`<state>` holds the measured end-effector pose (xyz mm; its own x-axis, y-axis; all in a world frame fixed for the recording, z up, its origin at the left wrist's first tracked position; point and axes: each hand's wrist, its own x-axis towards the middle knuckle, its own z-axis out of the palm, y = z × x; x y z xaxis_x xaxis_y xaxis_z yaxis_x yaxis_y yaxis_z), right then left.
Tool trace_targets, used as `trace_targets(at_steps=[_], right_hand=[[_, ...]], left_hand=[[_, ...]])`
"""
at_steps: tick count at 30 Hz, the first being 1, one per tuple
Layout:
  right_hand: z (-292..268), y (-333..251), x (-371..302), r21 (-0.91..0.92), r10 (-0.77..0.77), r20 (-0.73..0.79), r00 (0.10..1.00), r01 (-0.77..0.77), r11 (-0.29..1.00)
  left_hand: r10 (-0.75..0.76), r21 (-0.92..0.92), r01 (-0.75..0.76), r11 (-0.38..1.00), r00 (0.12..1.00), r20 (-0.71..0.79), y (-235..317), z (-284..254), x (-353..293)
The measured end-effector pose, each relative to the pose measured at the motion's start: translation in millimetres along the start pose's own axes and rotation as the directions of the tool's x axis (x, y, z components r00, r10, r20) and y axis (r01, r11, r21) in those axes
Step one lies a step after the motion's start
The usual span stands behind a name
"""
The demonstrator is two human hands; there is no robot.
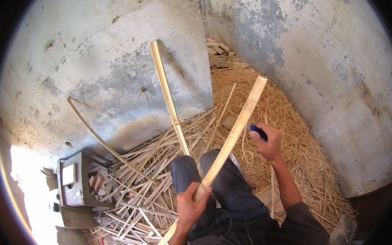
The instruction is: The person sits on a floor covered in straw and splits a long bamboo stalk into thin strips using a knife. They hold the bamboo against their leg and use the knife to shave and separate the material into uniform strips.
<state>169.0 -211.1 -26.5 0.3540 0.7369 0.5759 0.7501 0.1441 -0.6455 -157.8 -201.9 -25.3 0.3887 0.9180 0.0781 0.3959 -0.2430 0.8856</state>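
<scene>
A long split bamboo strip [236, 132] slants across my lap, its far end raised to the upper right and its near end running down past my left forearm. My left hand [193, 207] is closed around its lower part, above my thighs. To the right of the strip, my right hand [268, 142] is closed on a blue-handled tool [259, 132]. The tool's working end cannot be made out, so its kind is unclear. A gap separates the right fist from the strip. A thin curled shaving [247, 157] hangs below the right hand.
Another bamboo strip [165, 84] stands upright beyond my knees, and a thin curved one [106, 145] rises at left. Split sticks [142, 185] and straw-like shavings [301, 162] cover the floor. A tipped wooden stool [71, 183] lies left. Worn plaster walls [332, 66] enclose the corner.
</scene>
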Motion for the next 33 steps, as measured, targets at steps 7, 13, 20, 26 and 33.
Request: trace_targets(at_steps=[7, 13, 20, 26, 33], right_hand=[[-1.7, -5.6, -12.5, 0.079, -0.163, -0.020, 0.986, 0.164, 0.983], [-1.7, -10.7, -5.1, 0.044, -0.200, -0.080, 0.977, 0.204, 0.978], [-13.1, -13.1, 5.9, -0.049, -0.180, -0.031, 0.983, 0.178, 0.983], [-10.1, -16.8, 10.2, -0.042, -0.242, -0.015, 0.970, 0.241, 0.970], [-11.1, -9.3, 15.9, -0.077, -0.268, -0.024, 0.963, 0.266, 0.961]], left_hand=[[-0.008, -0.008, 0.009, 1.000, 1.000, 0.003, 0.0, 2.2, 0.5], [0.026, 0.044, -0.026, 0.999, 1.000, 0.012, -1.2, 3.0, 0.3], [-0.007, 0.062, 0.007, 0.998, 1.000, 0.010, -3.8, 1.5, -6.1], [-0.023, 0.079, 0.021, 0.997, 1.000, 0.021, -2.2, 2.1, -7.4], [-0.071, 0.027, 0.070, 0.997, 0.995, 0.070, -9.9, 3.8, -9.7]])
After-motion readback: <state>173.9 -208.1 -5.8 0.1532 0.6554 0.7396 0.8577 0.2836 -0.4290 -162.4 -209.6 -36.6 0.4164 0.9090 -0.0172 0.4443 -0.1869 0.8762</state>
